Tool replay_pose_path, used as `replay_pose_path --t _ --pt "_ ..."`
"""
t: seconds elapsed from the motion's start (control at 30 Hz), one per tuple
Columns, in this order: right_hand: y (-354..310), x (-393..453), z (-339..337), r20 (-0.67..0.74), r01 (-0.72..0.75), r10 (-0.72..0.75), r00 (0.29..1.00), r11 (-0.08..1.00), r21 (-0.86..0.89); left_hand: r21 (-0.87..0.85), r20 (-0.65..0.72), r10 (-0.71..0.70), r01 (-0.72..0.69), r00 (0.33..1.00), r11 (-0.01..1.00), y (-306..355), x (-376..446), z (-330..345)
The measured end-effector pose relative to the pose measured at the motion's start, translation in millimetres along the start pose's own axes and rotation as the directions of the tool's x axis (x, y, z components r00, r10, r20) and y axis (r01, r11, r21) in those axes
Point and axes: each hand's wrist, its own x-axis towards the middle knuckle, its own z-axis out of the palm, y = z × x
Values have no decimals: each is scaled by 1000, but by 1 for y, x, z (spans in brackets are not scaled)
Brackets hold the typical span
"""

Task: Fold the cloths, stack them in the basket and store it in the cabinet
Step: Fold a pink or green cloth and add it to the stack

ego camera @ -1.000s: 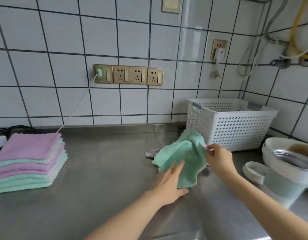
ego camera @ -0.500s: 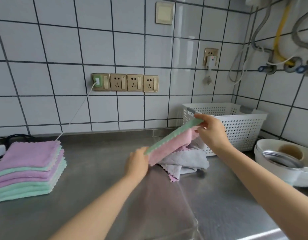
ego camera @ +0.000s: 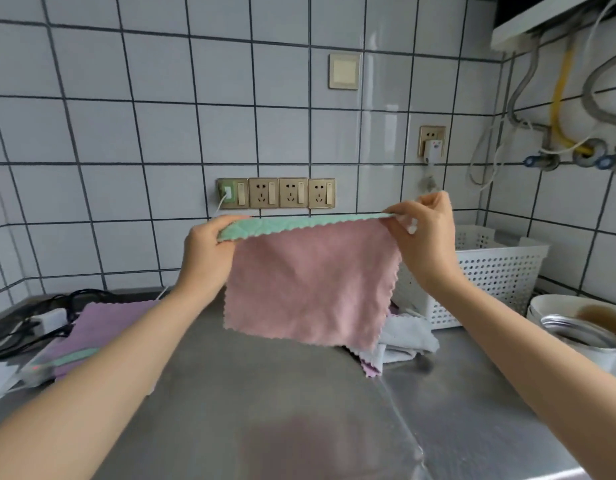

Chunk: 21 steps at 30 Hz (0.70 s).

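Observation:
A cloth (ego camera: 310, 282), pink on the side facing me and green along its folded-over top edge, hangs spread out above the steel counter (ego camera: 265, 410). My left hand (ego camera: 206, 251) pinches its top left corner and my right hand (ego camera: 426, 233) pinches its top right corner. A stack of folded purple and green cloths (ego camera: 91, 327) lies at the left, partly behind my left forearm. Crumpled grey and purple cloths (ego camera: 400, 341) lie on the counter below the held cloth. The white perforated basket (ego camera: 490, 271) stands at the back right against the wall.
White bowls with a metal lid (ego camera: 576, 323) sit at the right edge. A power strip and black cables (ego camera: 32, 320) lie at the far left. Wall sockets (ego camera: 275, 192) and pipes (ego camera: 559, 109) are on the tiled wall.
Both hands have lifted the cloth higher and pulled it level, so it now hangs flat with the pink side towards me. The view has tilted upward.

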Motion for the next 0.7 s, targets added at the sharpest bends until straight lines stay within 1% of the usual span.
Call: replay_pose_path --t 0.07,0.13,0.2,0.27,0.3,0.37,0.4,0.43,0.47,0.57,0.6,0.63,0.7 --pt "-8 1 2 41 -34 31 999 998 56 -78 9 -55 55 998 995 2 -5 -18" --pt "-20 0 -1 161 -149 116 980 966 210 -174 9 -139 139 990 975 3 -8 -35" --pt "-29 -2 -2 295 -299 192 936 877 377 -290 22 -248 244 968 925 3 -11 -53" --pt "-34 -6 -6 401 -424 241 884 775 469 -409 122 -333 353 935 841 8 -16 -66" --pt "-38 -8 -5 449 -482 255 857 707 518 -452 176 -352 393 919 801 9 -18 -74" --pt "-42 -12 -2 496 -563 293 817 592 577 -468 261 -373 455 890 758 10 -22 -85" --pt "-43 -14 2 506 -588 317 802 562 582 -444 284 -391 481 876 756 8 -24 -88" --pt "-43 -17 7 520 -610 335 786 555 565 -413 292 -418 507 860 756 3 -26 -89" --pt "-40 -21 14 537 -627 349 768 577 523 -371 284 -451 530 846 762 -5 -28 -89" --pt "-15 -43 41 601 -643 389 698 710 287 -224 249 -548 598 798 769 -37 -43 -84" --pt "-3 -52 50 635 -630 388 668 749 206 -146 252 -575 618 779 773 -51 -51 -82" --pt "9 -63 62 675 -600 378 633 791 120 -16 263 -600 626 755 780 -67 -61 -80" --pt "30 -85 82 723 -461 360 590 885 -64 264 280 -636 579 719 771 -99 -79 -74"
